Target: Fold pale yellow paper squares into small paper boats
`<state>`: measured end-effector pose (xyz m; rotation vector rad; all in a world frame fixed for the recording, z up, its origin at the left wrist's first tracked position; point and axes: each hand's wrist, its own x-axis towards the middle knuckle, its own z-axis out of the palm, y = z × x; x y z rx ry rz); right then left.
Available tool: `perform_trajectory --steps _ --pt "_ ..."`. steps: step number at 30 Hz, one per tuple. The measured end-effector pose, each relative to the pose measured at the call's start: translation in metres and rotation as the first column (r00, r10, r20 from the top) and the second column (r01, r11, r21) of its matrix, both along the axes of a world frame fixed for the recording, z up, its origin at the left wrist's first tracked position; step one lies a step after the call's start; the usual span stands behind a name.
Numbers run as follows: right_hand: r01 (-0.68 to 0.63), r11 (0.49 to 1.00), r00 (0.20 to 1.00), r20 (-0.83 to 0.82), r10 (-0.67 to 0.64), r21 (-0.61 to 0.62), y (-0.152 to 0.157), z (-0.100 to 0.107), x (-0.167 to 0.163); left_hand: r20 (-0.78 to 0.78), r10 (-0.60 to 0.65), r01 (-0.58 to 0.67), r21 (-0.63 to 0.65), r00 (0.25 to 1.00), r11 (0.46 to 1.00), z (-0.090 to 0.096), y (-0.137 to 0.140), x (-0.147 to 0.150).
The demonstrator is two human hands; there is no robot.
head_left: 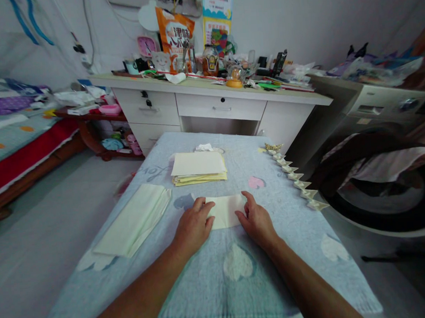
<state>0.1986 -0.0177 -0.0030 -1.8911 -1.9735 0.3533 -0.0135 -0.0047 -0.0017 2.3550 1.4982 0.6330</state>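
Observation:
A small pale cream sheet of paper lies on the cloth-covered table between my hands. My left hand grips its left edge, thumb and fingers closed on the paper. At the opposite edge, my right hand pinches the sheet between thumb and forefinger. Just beyond it sits a stack of similar paper sheets, yellowish at the sides. To the left rests a larger folded bundle of pale paper. A row of small folded paper pieces runs along the table's right side, pointed in shape.
The table's blue cloth has heart patterns. Behind stands a white desk crowded with a jar, an orange snack bag and clutter. A front-loading washing machine with clothes in its open door is at right; a bed is at left.

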Motion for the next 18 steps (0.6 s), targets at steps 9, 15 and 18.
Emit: perform_trajectory --steps 9,15,18 --pt "0.008 1.0 0.995 0.104 -0.008 0.005 0.0 -0.001 -0.003 -0.111 -0.068 0.087 0.169 0.991 0.982 0.004 -0.004 0.004" --pt "0.001 1.0 0.994 0.108 -0.004 0.027 0.0 -0.002 -0.003 -0.162 -0.319 0.334 0.071 0.934 0.94 -0.008 -0.005 0.011" --pt "0.011 1.0 0.994 0.112 -0.013 0.026 0.001 -0.003 -0.003 -0.183 -0.324 0.334 0.025 0.928 0.942 -0.013 -0.006 0.011"
